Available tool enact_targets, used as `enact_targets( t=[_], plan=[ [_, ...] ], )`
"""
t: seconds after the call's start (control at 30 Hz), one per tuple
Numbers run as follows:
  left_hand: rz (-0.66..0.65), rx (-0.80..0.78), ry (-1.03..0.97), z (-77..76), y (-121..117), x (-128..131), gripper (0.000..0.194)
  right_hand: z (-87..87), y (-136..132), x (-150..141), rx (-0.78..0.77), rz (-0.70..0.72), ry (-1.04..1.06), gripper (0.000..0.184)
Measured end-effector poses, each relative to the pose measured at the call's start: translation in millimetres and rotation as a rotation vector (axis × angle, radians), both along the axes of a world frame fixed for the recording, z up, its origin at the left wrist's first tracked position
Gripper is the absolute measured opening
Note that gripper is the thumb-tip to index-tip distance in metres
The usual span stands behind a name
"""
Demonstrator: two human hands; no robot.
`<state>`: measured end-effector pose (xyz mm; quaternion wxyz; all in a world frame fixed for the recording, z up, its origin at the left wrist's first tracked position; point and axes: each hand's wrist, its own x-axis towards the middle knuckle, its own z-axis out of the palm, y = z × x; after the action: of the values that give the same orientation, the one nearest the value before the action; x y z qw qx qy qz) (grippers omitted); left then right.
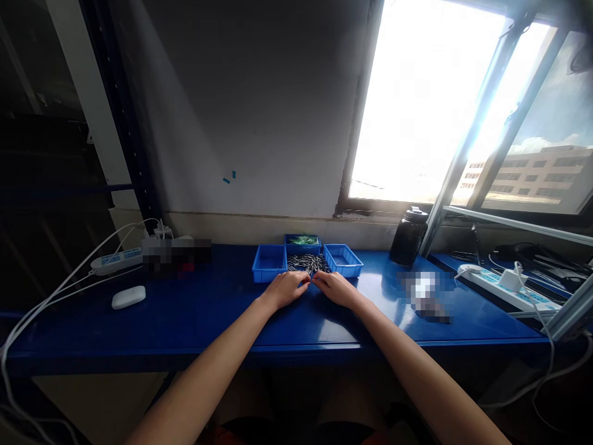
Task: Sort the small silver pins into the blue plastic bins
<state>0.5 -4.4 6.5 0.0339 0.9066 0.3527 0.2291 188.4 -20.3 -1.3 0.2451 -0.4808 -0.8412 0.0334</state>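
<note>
Both my arms reach forward over a blue workbench (194, 321). My left hand (288, 287) and my right hand (334, 287) rest side by side with fingers curled, their fingertips nearly touching at the near edge of a pile of small dark metal pins (308, 262). Whatever the fingertips pinch is too small to make out. An empty blue tray (269, 262) stands left of the pins and another blue tray (343, 259) stands right of them. Behind is a blue tray with green parts (303, 240).
A dark jar (408, 236) stands at the back right by the window. A white power strip (507, 287) with a plug lies far right, another power strip (115, 259) with white cables far left. A white oval case (128, 297) lies on the left.
</note>
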Motion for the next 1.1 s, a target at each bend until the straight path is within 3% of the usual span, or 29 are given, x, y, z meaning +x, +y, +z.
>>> enact_targets(
  t=[0.2, 0.47, 1.1],
  plan=[
    [-0.047, -0.015, -0.011, -2.8, 3, 0, 0.025, -1.3, 2, 1, -0.072, 0.03, -0.028, 0.026],
    [0.036, -0.037, 0.064, -9.7, 12, -2, 0.029, -3.8, 4, 1, -0.031, -0.025, -0.061, 0.022],
    [0.148, -0.053, 0.092, -4.4, 5, -3, 0.027, -5.7, 5, 3, -0.027, -0.041, -0.042, 0.017]
  ],
)
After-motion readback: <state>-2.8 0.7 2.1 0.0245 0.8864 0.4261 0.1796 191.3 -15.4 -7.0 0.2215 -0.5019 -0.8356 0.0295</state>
